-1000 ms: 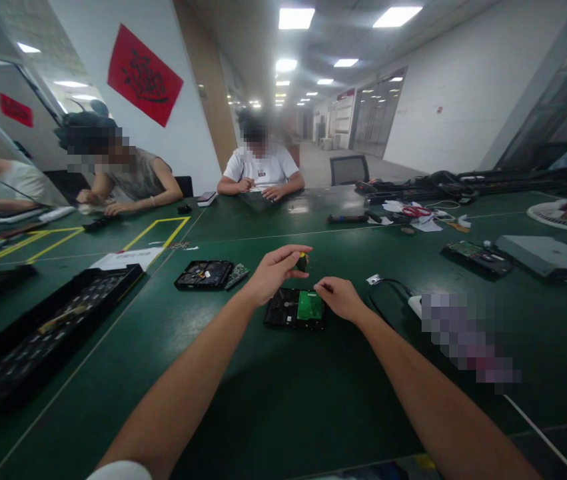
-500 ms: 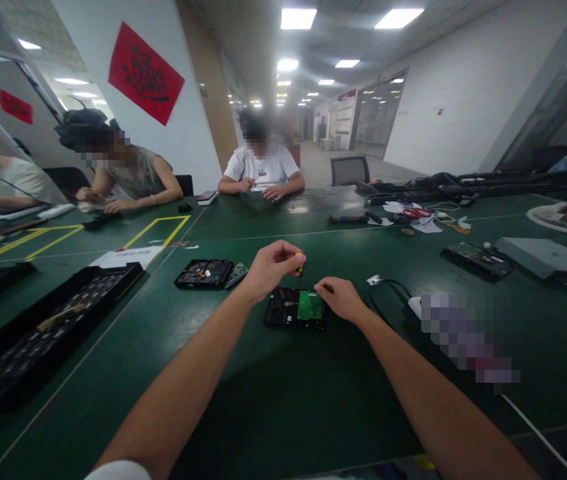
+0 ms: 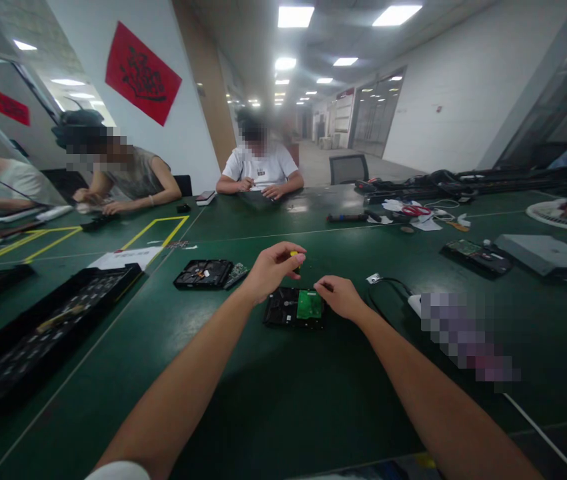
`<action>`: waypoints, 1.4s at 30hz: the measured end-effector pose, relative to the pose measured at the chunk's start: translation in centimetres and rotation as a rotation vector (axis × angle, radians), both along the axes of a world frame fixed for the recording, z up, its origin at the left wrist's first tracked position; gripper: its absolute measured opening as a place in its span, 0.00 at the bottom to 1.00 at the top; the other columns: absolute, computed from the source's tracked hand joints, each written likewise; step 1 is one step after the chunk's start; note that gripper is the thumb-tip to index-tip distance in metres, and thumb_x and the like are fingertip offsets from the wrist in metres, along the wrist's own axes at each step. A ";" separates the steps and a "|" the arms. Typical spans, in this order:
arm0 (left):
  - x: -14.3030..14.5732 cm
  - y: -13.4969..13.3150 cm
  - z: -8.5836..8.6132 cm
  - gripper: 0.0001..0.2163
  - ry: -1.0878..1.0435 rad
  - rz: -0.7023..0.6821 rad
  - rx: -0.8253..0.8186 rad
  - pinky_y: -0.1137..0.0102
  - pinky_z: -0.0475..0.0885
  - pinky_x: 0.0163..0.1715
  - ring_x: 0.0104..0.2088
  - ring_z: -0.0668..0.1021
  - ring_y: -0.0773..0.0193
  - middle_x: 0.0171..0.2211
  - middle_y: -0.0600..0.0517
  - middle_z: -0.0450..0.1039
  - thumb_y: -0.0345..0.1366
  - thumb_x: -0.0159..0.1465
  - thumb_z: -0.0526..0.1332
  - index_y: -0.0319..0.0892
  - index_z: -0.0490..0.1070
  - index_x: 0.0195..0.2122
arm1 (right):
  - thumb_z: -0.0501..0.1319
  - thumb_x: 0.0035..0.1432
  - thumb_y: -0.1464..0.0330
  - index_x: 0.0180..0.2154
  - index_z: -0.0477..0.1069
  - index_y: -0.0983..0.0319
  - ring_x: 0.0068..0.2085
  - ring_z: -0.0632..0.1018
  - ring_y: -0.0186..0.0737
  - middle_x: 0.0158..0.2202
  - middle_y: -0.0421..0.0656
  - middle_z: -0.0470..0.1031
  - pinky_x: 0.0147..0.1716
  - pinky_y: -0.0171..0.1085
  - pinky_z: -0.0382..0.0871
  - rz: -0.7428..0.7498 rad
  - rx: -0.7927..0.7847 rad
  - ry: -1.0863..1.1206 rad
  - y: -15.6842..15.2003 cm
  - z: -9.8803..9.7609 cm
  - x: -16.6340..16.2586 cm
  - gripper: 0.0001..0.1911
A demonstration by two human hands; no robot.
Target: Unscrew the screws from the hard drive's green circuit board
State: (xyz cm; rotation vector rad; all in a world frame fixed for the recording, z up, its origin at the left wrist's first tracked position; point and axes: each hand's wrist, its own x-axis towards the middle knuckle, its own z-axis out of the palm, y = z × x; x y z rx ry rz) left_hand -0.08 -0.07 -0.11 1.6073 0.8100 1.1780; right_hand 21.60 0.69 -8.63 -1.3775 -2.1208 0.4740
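A small, rounded yellow object [image 3: 295,255] is held by the left hand [image 3: 274,270] in a narrow grip, above or just beyond the far edge of a flat, black, rectangular drive [image 3: 279,310], which lies on the dark green table [image 3: 303,393] with a green circuit board [image 3: 309,305] facing up. The right hand [image 3: 340,297] is set at the drive's far right corner, its fingertips drawn together; whether anything is pinched there cannot be told. If braced only lightly, the drive could be slid by a sideways push, and the board scratched if the yellow object were let slip. Leftward movement is limited by an opened black casing [image 3: 200,274], rightward by a thin black cable [image 3: 398,283]; more room is offered toward the table's near edge.
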 end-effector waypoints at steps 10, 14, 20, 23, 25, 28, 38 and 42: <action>-0.1 -0.6 0.5 0.16 0.286 0.242 0.279 0.71 0.75 0.30 0.34 0.77 0.64 0.35 0.50 0.73 0.47 0.56 0.70 0.40 0.75 0.36 | 0.56 0.64 0.61 0.33 0.76 0.60 0.32 0.73 0.37 0.31 0.41 0.77 0.33 0.35 0.60 -0.016 -0.022 0.015 -0.1 0.1 0.1 0.14; 0.2 -0.5 0.2 0.18 0.224 0.193 0.192 0.72 0.74 0.25 0.32 0.77 0.63 0.33 0.51 0.73 0.48 0.54 0.71 0.40 0.70 0.34 | 0.56 0.64 0.61 0.32 0.76 0.60 0.33 0.73 0.37 0.32 0.41 0.77 0.33 0.35 0.60 -0.014 -0.024 0.017 -0.1 0.1 0.1 0.14; 0.5 -0.9 0.5 0.17 0.195 0.118 0.157 0.72 0.75 0.24 0.33 0.77 0.63 0.34 0.50 0.73 0.47 0.54 0.72 0.40 0.70 0.34 | 0.56 0.65 0.60 0.31 0.76 0.60 0.32 0.73 0.37 0.31 0.41 0.77 0.32 0.35 0.60 -0.013 -0.006 0.008 -0.2 0.0 0.1 0.15; 0.3 -1.1 0.9 0.16 0.230 0.085 0.169 0.72 0.76 0.25 0.34 0.77 0.62 0.36 0.49 0.74 0.47 0.56 0.70 0.41 0.72 0.36 | 0.56 0.65 0.60 0.32 0.76 0.60 0.32 0.73 0.37 0.31 0.41 0.77 0.32 0.35 0.60 -0.007 -0.013 0.014 -0.2 0.1 0.1 0.15; 0.3 -1.1 1.0 0.15 0.244 0.073 0.172 0.71 0.76 0.26 0.35 0.77 0.62 0.35 0.49 0.74 0.47 0.57 0.69 0.41 0.72 0.37 | 0.56 0.64 0.61 0.32 0.76 0.60 0.32 0.73 0.37 0.31 0.41 0.77 0.32 0.35 0.60 -0.004 -0.017 0.013 -0.1 0.1 0.0 0.14; 0.3 -1.1 1.0 0.15 0.244 0.067 0.169 0.71 0.77 0.28 0.34 0.77 0.63 0.34 0.50 0.74 0.46 0.58 0.68 0.41 0.73 0.38 | 0.56 0.64 0.61 0.31 0.76 0.60 0.32 0.73 0.37 0.30 0.41 0.77 0.32 0.35 0.60 -0.002 -0.016 0.006 -0.1 0.1 0.0 0.14; 0.1 -0.5 0.5 0.14 0.254 0.102 0.209 0.69 0.79 0.31 0.34 0.77 0.63 0.37 0.49 0.73 0.44 0.62 0.65 0.42 0.76 0.45 | 0.56 0.64 0.61 0.31 0.75 0.60 0.32 0.73 0.36 0.30 0.41 0.77 0.32 0.34 0.60 -0.007 -0.019 0.015 -0.3 0.3 0.0 0.14; 0.3 -0.5 0.0 0.13 0.224 0.151 0.271 0.71 0.78 0.31 0.34 0.78 0.65 0.42 0.49 0.75 0.42 0.63 0.63 0.44 0.76 0.47 | 0.56 0.64 0.61 0.31 0.75 0.60 0.31 0.73 0.36 0.29 0.40 0.76 0.32 0.34 0.60 -0.006 -0.025 0.018 -0.3 0.3 0.0 0.14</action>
